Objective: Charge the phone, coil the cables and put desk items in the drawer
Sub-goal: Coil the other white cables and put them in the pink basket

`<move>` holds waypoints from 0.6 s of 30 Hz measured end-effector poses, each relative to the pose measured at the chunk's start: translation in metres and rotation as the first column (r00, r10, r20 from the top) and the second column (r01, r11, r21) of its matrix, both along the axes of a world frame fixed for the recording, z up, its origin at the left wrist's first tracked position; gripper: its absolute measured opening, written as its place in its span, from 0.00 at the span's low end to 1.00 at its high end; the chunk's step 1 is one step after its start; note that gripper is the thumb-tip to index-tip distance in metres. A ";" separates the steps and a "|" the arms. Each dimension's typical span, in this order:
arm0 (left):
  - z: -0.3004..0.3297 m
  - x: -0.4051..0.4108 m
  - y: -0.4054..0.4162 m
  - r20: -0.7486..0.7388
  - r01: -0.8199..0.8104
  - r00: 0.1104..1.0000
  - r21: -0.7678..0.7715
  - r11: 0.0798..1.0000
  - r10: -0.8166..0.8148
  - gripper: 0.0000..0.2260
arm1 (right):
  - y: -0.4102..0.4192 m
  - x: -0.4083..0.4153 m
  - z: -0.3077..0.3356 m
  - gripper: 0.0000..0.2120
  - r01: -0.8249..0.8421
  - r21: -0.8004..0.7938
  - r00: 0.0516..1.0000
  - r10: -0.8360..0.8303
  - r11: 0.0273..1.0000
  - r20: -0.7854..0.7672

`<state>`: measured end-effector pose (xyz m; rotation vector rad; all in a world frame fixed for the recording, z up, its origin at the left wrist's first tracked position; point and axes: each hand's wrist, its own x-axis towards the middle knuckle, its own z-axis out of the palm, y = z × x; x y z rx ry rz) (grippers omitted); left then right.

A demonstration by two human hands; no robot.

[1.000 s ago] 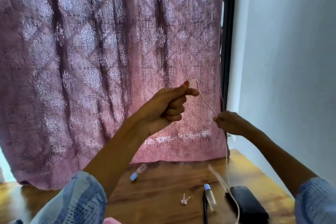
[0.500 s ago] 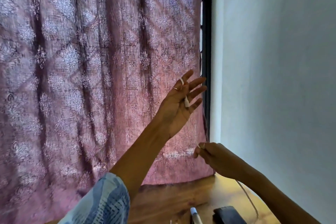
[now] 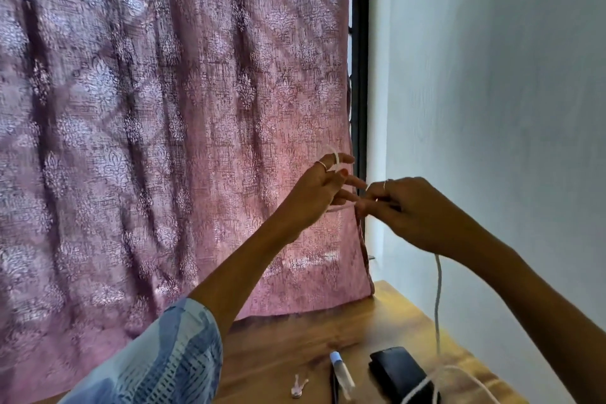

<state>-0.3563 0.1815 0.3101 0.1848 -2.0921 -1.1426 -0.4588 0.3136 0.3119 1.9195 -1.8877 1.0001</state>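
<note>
The pink patterned curtain [image 3: 164, 141] filled the left and middle of the frame, hanging down to the back edge of the wooden desk [image 3: 295, 348]. My blue printed sleeve [image 3: 157, 367] sat at the lower left, and from it my arm rose toward the centre. There my left hand [image 3: 314, 193] was raised in front of the curtain, fingers spread and nearly straight, with the white cable [image 3: 437, 298] looped over the index finger and a second strand crossing below the palm. Just right of it, fingertips nearly meeting, my right hand [image 3: 406, 210] had its fingers curled and pinched the cable near the left hand's fingertips. From under that right hand the cable dropped straight down to the desk at the lower right, where it curved across the dark phone [image 3: 398, 374] lying flat there. Along the bottom edge, left of the phone, lay a small pale key-like piece [image 3: 297, 390], then a clear tube with a blue end [image 3: 341, 374] beside a thin black pen [image 3: 333, 387]. The pale wall [image 3: 492, 108] took up the right side.
</note>
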 end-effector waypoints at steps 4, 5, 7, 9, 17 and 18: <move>-0.007 0.002 0.005 0.089 0.065 0.995 -0.099 0.993 -0.056 0.12 | -0.003 -0.009 0.007 0.10 0.021 -0.076 0.999 -0.023 0.997 -0.025; -0.008 0.002 0.007 0.106 0.090 0.991 -0.102 0.991 -0.079 0.11 | -0.004 -0.011 0.008 0.10 0.026 -0.094 0.999 -0.029 0.995 -0.025; -0.010 0.004 0.009 0.119 0.132 0.986 -0.089 0.987 -0.121 0.10 | -0.006 -0.014 0.011 0.10 0.035 -0.120 0.999 -0.038 0.992 -0.019; -0.015 0.005 0.009 0.104 0.157 0.983 -0.047 0.987 -0.151 0.11 | -0.007 -0.019 0.016 0.10 0.040 -0.147 0.999 -0.041 0.988 -0.003; -0.025 0.005 0.015 0.008 0.263 0.962 0.256 0.930 -0.274 0.23 | -0.023 -0.032 0.015 0.07 0.014 -0.237 0.992 0.017 0.971 0.128; -0.025 0.005 0.016 -0.005 0.278 0.957 0.283 0.918 -0.288 0.23 | -0.026 -0.032 0.014 0.06 0.002 -0.241 0.987 0.036 0.970 0.155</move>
